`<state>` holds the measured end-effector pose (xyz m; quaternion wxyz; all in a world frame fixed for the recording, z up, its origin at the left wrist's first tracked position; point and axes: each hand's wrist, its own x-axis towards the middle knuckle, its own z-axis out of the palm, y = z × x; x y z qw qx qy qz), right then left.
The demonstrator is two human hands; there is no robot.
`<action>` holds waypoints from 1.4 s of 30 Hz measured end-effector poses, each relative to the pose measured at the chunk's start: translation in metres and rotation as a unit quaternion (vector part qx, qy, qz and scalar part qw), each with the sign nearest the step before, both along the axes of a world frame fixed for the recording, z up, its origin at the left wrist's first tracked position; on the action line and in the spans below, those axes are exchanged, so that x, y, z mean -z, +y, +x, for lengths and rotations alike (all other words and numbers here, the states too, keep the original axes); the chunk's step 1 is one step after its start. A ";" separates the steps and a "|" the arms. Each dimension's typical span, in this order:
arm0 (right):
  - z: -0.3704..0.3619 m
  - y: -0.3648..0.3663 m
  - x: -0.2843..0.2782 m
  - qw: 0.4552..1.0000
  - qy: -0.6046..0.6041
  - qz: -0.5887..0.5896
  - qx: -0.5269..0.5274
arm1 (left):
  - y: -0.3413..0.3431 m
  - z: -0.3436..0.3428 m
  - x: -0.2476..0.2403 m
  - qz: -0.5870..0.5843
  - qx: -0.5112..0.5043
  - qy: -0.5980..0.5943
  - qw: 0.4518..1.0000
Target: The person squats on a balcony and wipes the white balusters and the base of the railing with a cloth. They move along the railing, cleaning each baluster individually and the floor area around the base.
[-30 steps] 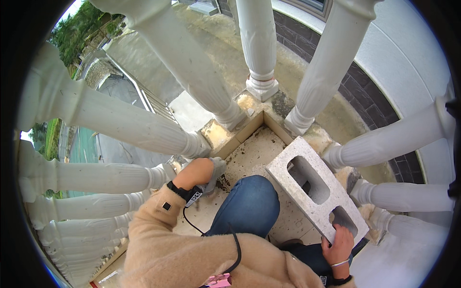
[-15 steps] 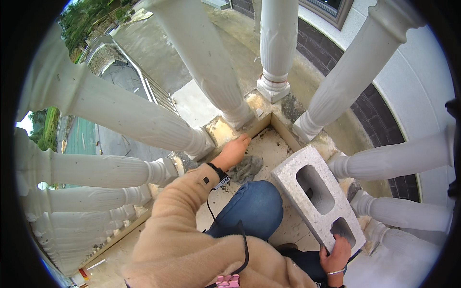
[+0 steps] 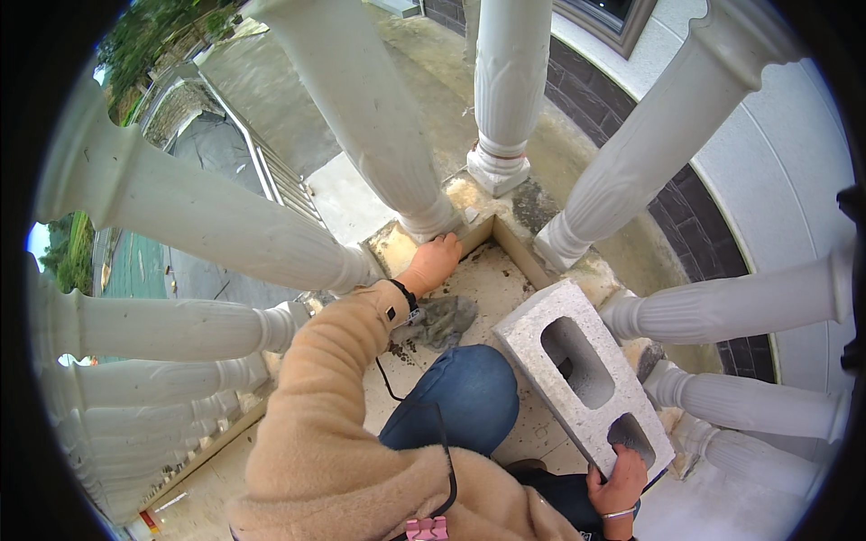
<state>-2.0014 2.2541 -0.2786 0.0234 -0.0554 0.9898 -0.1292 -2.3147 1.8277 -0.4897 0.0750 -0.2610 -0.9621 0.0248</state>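
My right hand (image 3: 619, 485) grips a grey hollow concrete block (image 3: 532, 341), its fingers hooked into the nearer of two large openings. The block stands tilted beside my right side, next to the balusters. My left hand (image 3: 431, 264) reaches forward to the low ledge (image 3: 394, 249) at the foot of a white baluster (image 3: 383, 117). Its fingers curl over the ledge edge, close against the baluster's base; their undersides are hidden. A crumpled grey cloth (image 3: 446, 322) lies on the floor just below my left wrist.
White fluted balusters (image 3: 207, 207) surround the corner on both sides. Tan edging (image 3: 516, 252) lines the ledge's inner corner. Dark crumbs dot the pale floor (image 3: 487, 279). My bent knee (image 3: 465, 397) sits between my arms. Beyond stand a metal railing (image 3: 262, 162) and a dark-tiled wall base (image 3: 586, 104).
My left hand has moved a little up and forward along the ledge toward the baluster's base. The right hand keeps its hold on the block; the whole view has shifted slightly.
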 end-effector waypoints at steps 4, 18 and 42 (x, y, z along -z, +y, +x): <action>-0.001 -0.001 -0.001 1.000 -0.002 -0.004 0.003 | 0.006 -0.010 0.002 -0.033 -0.001 -0.034 0.999; -0.003 -0.001 -0.002 1.000 0.012 0.000 -0.006 | 0.028 -0.035 -0.011 -0.081 0.025 -0.057 0.995; -0.002 -0.006 -0.004 1.000 -0.012 0.019 0.009 | 0.050 0.027 0.023 0.415 -0.138 -0.375 0.817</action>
